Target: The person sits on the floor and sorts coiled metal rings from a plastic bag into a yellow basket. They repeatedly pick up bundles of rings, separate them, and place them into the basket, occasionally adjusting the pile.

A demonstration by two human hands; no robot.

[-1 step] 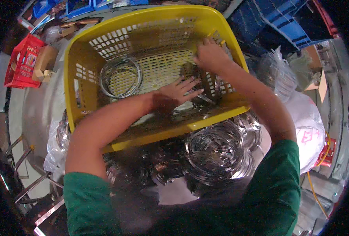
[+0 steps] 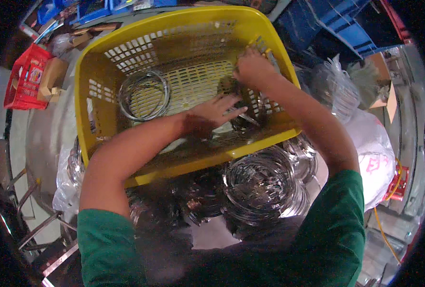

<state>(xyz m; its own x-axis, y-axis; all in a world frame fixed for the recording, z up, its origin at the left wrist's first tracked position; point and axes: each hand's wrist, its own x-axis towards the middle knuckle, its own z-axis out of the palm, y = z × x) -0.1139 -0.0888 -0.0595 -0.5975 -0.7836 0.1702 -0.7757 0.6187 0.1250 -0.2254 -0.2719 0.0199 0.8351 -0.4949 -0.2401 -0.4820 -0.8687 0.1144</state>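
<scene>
Both my arms reach into a large yellow plastic basket with slotted walls. My left hand hovers low in its middle, fingers spread and slightly blurred, holding nothing I can see. Beside those fingertips lies a dark, shiny cluster of metal pieces, partly hidden. My right hand is closed near the basket's right wall, fingers curled; what they grip, if anything, is hidden. A coil of thin silvery metal rings rests on the basket floor to the left.
Bundles of shiny metal rings are piled before the basket, close to me. A red crate and a cardboard box stand at the left. Clear plastic bags and a white sack are on the right, with blue bins behind.
The basket and its surroundings sit slightly farther left in the picture. My left fingers look more blurred; both hands keep nearly the same places.
</scene>
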